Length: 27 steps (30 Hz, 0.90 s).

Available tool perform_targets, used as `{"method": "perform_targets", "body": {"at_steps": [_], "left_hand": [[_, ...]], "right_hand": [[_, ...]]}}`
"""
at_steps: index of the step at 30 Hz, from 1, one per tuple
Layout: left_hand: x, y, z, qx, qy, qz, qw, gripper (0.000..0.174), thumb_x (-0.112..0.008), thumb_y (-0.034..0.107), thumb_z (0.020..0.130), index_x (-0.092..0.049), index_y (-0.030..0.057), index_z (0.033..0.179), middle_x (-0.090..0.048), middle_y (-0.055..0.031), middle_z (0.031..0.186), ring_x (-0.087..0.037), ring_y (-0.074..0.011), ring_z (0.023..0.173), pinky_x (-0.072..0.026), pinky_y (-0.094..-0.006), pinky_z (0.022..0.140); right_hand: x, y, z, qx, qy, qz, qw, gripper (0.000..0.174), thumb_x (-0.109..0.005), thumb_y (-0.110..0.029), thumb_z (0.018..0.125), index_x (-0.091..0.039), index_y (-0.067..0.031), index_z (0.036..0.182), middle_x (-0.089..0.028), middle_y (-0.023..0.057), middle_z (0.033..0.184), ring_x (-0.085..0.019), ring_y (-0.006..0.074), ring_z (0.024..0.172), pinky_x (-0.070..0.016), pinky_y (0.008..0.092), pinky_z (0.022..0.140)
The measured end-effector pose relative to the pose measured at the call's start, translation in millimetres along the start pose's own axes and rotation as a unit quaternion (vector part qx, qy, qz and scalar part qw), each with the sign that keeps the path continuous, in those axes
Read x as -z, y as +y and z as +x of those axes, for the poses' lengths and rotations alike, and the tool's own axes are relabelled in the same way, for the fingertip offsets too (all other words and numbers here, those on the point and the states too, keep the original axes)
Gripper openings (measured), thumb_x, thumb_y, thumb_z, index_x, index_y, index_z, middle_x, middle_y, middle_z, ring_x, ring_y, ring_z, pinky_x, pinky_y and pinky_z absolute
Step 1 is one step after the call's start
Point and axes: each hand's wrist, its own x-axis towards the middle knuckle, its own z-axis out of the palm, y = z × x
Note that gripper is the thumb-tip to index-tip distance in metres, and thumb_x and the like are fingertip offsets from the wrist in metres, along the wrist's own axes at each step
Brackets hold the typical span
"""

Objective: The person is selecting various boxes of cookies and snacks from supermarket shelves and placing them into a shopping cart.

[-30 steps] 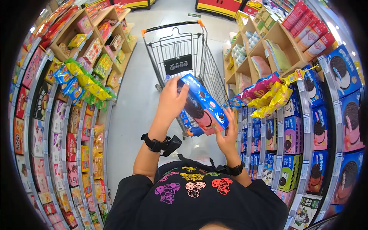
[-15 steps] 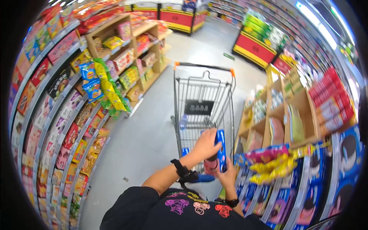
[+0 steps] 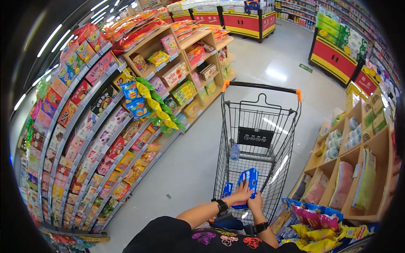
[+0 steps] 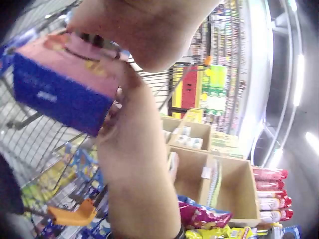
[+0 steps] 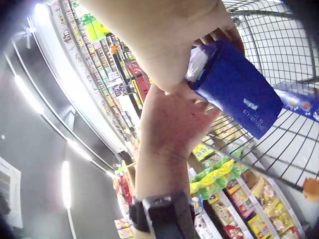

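Both hands hold a blue and pink cookie box over the near end of a wire shopping cart. My left hand lies across the upper face of the box, its fingers spread toward the far end. At the near right edge my right hand grips it. Close by the wrists, the blue end of the cookie box faces the right wrist camera, and its pink face shows in the left wrist view. Inside the cart are another blue box and a clear bottle.
Snack shelves line the left side, with hanging snack bags. On the right stand a wooden rack and more hanging bags. Red and yellow display bins stand beyond the cart on the pale floor.
The cookie box has moved from in front of the body to over the cart and turned. The view has swung left, and the left hand now lies across the box's face.
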Motion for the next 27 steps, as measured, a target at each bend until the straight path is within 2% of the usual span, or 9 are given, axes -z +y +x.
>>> {"method": "perform_targets", "body": {"at_steps": [1, 3, 7, 8, 19, 20, 23, 24, 27], "left_hand": [[-41.0, -32.6, 3.8, -0.018, 0.067, 0.051, 0.996, 0.080, -0.046, 0.048, 0.093, -0.009, 0.0033, 0.149, -0.046, -0.0297, 0.128, -0.047, -0.0418, 0.118, -0.0360, -0.0458, 0.102], [-6.9, -20.7, -12.1, 0.145, -0.126, -0.220, 0.956, 0.068, -0.037, 0.052, 0.095, -0.025, 0.0053, 0.143, -0.056, -0.0185, 0.099, -0.056, -0.0317, 0.092, -0.0446, -0.0417, 0.082], [7.6, -38.0, -27.8, 0.166, -0.303, -0.452, 0.822, 0.048, -0.028, 0.053, 0.098, -0.051, 0.0119, 0.104, -0.042, 0.0020, 0.059, -0.046, -0.0143, 0.051, -0.0395, -0.0303, 0.051], [45.9, -5.2, -36.9, 0.201, -0.306, -0.400, 0.840, 0.046, -0.027, 0.054, 0.099, -0.045, 0.0161, 0.080, -0.045, 0.0005, 0.063, -0.049, -0.0142, 0.060, -0.0403, -0.0295, 0.058], [-7.5, -28.7, -14.3, 0.226, -0.351, -0.387, 0.822, 0.070, -0.019, 0.069, 0.091, -0.051, 0.0146, 0.122, -0.057, -0.0060, 0.112, -0.044, -0.0165, 0.113, -0.0260, -0.0524, 0.098], [-0.6, -13.6, -24.5, 0.283, -0.274, -0.409, 0.823, 0.067, -0.021, 0.069, 0.092, -0.057, 0.0136, 0.105, -0.060, -0.0039, 0.091, -0.047, -0.0175, 0.101, -0.0274, -0.0493, 0.096], [-14.4, -38.2, -18.7, 0.301, -0.363, -0.444, 0.762, 0.087, -0.028, 0.074, 0.087, -0.015, 0.0168, 0.152, -0.007, -0.0119, 0.157, -0.006, -0.0334, 0.145, -0.0097, -0.0568, 0.111], [-5.7, -28.7, -22.1, 0.315, -0.354, -0.438, 0.764, 0.085, -0.029, 0.073, 0.088, -0.017, 0.0166, 0.151, -0.013, -0.0125, 0.156, -0.010, -0.0312, 0.144, -0.0098, -0.0559, 0.111], [-19.3, -36.7, -35.1, 0.317, -0.258, -0.456, 0.790, 0.064, -0.033, 0.070, 0.088, -0.057, 0.0153, 0.112, -0.057, 0.0015, 0.088, -0.047, -0.0159, 0.090, -0.0336, -0.0402, 0.090]], "right_hand": [[-11.1, 11.0, 8.3, 0.039, 0.017, -0.022, 0.999, 0.056, -0.076, -0.035, 0.067, -0.056, 0.0008, 0.105, -0.065, 0.0183, 0.086, -0.064, 0.0367, 0.078, -0.0509, 0.0423, 0.072], [-33.7, 46.2, 22.1, 0.115, 0.054, -0.065, 0.990, 0.054, -0.076, -0.033, 0.066, -0.057, 0.0014, 0.102, -0.065, 0.0199, 0.086, -0.063, 0.0382, 0.078, -0.0511, 0.0434, 0.073], [-32.2, 57.5, 33.7, -0.028, -0.061, -0.002, 0.998, 0.059, -0.082, -0.033, 0.056, -0.059, 0.0014, 0.098, -0.064, 0.0214, 0.090, -0.061, 0.0380, 0.087, -0.0493, 0.0425, 0.079], [-33.6, 60.3, 36.0, -0.074, -0.078, 0.046, 0.993, 0.062, -0.084, -0.031, 0.053, -0.059, 0.0017, 0.099, -0.061, 0.0223, 0.096, -0.059, 0.0370, 0.093, -0.0477, 0.0420, 0.082], [-40.5, 55.4, 34.3, -0.044, -0.025, -0.040, 0.998, 0.071, -0.080, -0.020, 0.060, -0.046, 0.0027, 0.118, -0.048, 0.0244, 0.111, -0.052, 0.0396, 0.103, -0.0456, 0.0420, 0.089], [-41.9, 56.4, 34.6, -0.052, -0.028, -0.054, 0.997, 0.071, -0.080, -0.020, 0.062, -0.045, 0.0027, 0.120, -0.047, 0.0245, 0.113, -0.052, 0.0398, 0.103, -0.0456, 0.0421, 0.090], [-54.8, 72.9, 34.8, -0.010, -0.022, -0.067, 0.997, 0.072, -0.079, -0.019, 0.064, -0.043, 0.0029, 0.123, -0.046, 0.0251, 0.114, -0.051, 0.0404, 0.105, -0.0453, 0.0425, 0.091], [-61.4, 78.2, 31.7, -0.007, -0.020, -0.063, 0.998, 0.073, -0.079, -0.019, 0.064, -0.042, 0.0027, 0.123, -0.046, 0.0254, 0.115, -0.050, 0.0407, 0.106, -0.0453, 0.0428, 0.091], [-76.5, 89.5, 15.1, 0.003, -0.053, -0.083, 0.995, 0.078, -0.081, -0.021, 0.064, -0.039, 0.0023, 0.126, -0.044, 0.0264, 0.116, -0.050, 0.0419, 0.106, -0.0455, 0.0440, 0.090]]}}
